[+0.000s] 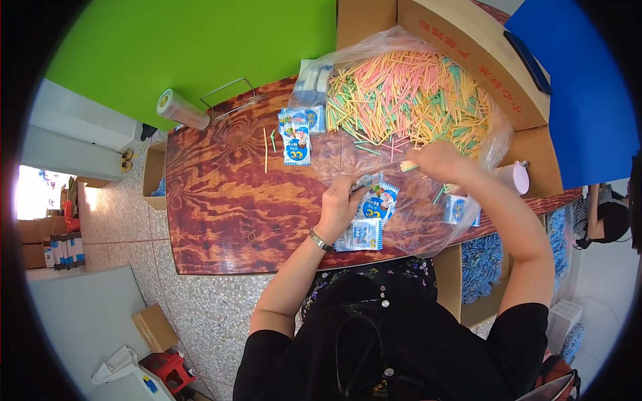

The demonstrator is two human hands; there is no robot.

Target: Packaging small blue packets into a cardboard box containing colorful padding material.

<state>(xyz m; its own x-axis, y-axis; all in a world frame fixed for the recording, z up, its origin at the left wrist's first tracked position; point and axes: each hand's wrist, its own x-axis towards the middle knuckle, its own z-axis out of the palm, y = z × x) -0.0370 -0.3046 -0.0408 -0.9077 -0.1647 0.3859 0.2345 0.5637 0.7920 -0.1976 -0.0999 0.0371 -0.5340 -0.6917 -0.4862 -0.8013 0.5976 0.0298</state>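
A large heap of thin pink, yellow and green sticks (408,93) lies on a clear plastic bag (344,157) spread over the table. At the heap's near edge my right hand (441,160) is closed on a small bundle of sticks (407,165), whose ends point left. My left hand (338,208) grips a small blue-and-white packet at its upper edge; the fingers partly hide it. Beside that hand, blue-and-white packets (366,235) overlap near the table's front edge. More packets (296,144) lie left of the heap, and others (460,210) lie below my right forearm.
The red-brown wood-grain table (227,200) has a few loose sticks (265,150) on its left part. A cardboard box (468,57) stands behind the heap, a pink cup (513,178) at right. A clear canister (182,110) and wire stand (231,97) are at the far left.
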